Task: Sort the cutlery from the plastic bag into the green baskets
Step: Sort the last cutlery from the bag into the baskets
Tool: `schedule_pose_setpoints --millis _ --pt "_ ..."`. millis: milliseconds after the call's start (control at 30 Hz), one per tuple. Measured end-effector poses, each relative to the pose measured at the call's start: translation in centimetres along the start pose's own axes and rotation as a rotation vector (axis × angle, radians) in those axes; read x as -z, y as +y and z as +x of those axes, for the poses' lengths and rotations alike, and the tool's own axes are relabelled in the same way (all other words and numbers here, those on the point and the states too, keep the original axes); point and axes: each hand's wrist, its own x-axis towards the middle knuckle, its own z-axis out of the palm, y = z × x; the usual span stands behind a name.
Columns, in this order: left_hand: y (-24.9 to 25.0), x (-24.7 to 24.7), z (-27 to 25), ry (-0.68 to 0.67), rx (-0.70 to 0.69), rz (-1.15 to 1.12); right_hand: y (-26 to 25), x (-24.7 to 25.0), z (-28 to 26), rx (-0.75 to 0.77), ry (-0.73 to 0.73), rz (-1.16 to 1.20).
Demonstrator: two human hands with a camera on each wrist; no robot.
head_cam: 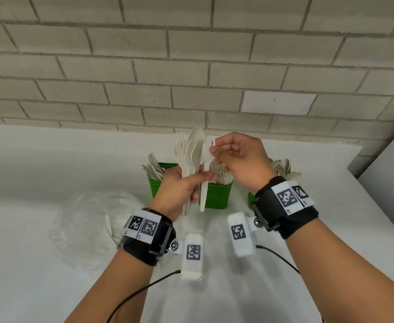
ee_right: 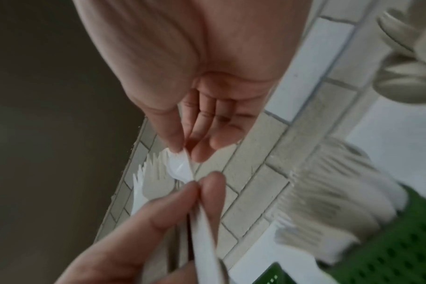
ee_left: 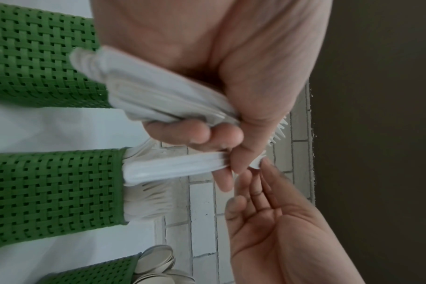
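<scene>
We raise our left hand (head_cam: 179,190) clenched around a bundle of cutlery (head_cam: 190,152), while our right hand (head_cam: 240,159) pinches one white utensil's (head_cam: 205,164) head, above the green baskets (head_cam: 217,194).

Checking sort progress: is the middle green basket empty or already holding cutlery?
Already holding cutlery. Fork heads stick up out of the middle green basket, behind the bundle in the left hand. How full it is cannot be told.
</scene>
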Motion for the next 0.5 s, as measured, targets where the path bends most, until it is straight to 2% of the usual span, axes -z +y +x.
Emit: schedule_pose_setpoints --millis 67,133,200,267,367,500 --pt "0.0 0.0 -0.1 0.017 -0.022 -0.004 -0.5 0.8 0.2 -0.001 0.008 0.029" --pt "-0.1 0.3 0.0 0.069 -0.052 0.003 -1.3 1.8 0.6 0.034 0.1 0.103" --pt "-0.3 0.7 0.1 0.104 -0.071 0.009 -1.7 2.9 1.2 0.114 0.211 0.117" --pt "-0.4 1.1 0.1 0.112 -0.075 0.01 -1.5 3.6 1.5 0.221 0.249 0.021" --pt "-0.3 1.0 0.0 0.081 -0.075 0.021 -0.1 3.6 1.6 0.295 0.21 -0.167" --pt "-0.2 0.3 -0.1 0.035 -0.091 0.04 3.2 2.3 1.4 0.163 0.06 -0.496"
